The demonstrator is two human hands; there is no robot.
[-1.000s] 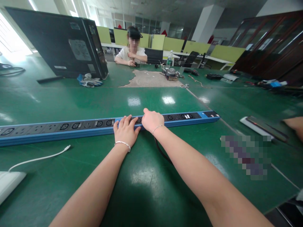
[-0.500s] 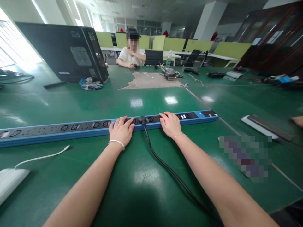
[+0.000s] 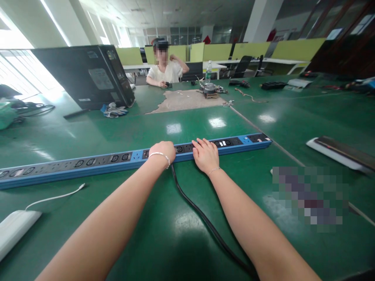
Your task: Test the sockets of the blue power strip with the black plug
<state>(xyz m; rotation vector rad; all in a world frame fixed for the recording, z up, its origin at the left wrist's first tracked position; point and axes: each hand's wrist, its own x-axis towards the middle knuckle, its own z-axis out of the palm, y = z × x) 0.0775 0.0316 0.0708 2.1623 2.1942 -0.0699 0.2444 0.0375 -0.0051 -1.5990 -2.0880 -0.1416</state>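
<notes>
A long blue power strip (image 3: 96, 168) with black socket panels lies across the green table. My left hand (image 3: 163, 151) is closed over the spot where the black power cord (image 3: 187, 197) meets the strip. The plug at the cord's end is hidden under that hand. To its right, my right hand (image 3: 206, 154) lies palm down on the strip, its fingers stretched over the sockets. From the left hand the cord runs down the table toward the right forearm.
A black computer case (image 3: 84, 80) stands at the back left beside work gloves (image 3: 113, 110). Front left lies a white device (image 3: 17, 226) with a white cable. At right are a dark slab (image 3: 345, 150) and a blurred-out item (image 3: 304, 195). A person (image 3: 165, 68) sits opposite.
My left hand has moved right along the strip and closed over the plug, which showed before. My right hand has shifted slightly left. The person opposite has raised an arm.
</notes>
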